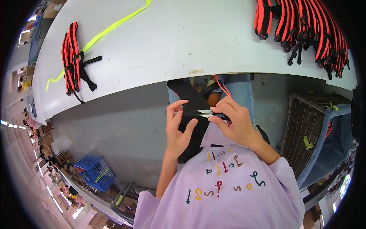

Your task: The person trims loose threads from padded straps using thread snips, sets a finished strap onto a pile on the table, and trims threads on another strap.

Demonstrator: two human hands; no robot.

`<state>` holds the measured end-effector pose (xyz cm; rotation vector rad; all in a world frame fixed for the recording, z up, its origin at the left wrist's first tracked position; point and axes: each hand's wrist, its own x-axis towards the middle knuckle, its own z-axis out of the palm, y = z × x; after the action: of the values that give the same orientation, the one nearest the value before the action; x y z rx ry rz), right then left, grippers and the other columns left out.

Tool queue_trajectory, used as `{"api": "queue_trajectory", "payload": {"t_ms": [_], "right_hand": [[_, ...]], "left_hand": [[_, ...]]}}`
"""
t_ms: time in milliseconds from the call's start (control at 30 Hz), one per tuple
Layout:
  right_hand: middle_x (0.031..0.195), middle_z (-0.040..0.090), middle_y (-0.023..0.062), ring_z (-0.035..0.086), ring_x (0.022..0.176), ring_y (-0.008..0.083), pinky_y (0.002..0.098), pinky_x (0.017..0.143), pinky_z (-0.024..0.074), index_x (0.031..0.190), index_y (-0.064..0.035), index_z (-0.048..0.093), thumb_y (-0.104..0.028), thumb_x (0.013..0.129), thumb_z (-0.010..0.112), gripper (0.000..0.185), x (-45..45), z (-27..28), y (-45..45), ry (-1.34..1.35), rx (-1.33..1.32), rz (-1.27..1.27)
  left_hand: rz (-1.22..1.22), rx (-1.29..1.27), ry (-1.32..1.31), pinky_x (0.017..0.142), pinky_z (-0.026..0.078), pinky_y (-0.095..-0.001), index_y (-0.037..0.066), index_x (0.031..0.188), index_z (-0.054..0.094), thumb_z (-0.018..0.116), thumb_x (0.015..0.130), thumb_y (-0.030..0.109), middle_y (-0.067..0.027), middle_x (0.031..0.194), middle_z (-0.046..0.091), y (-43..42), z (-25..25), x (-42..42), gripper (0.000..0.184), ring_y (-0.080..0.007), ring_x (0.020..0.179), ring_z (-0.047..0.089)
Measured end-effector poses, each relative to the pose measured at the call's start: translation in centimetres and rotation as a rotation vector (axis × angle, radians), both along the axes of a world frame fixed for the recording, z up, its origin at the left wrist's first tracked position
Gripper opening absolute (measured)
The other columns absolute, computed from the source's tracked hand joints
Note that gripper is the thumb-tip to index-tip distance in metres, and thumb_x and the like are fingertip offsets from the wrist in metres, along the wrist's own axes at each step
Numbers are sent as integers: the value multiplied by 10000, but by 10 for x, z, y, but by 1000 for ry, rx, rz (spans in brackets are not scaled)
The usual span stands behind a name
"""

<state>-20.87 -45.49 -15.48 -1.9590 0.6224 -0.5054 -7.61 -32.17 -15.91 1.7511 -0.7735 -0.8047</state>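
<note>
shirt: "you just gotta chill" | right hand: snips | left hand: fabric

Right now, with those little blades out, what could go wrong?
The snips in the right hand point toward the left hand, so a slip might nick a finger. Their blades lie over the black fabric, so a stray snip could damage it. The orange cord beside the right hand might snag.
</note>
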Motion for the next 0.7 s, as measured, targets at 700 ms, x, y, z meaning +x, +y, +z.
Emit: {"api": "queue_trajectory", "payload": {"t_ms": [700], "right_hand": [[715,539,56,525,538,211,280,448,396,806,-26,595,-133,717,715,184,3,0,2,4,14,-8]], "left_hand": [[35,-3,27,677,342,-233,-66,866,527,651,778,86,-60,1144,442,1,-6,0,215,-128,788,369]]}}
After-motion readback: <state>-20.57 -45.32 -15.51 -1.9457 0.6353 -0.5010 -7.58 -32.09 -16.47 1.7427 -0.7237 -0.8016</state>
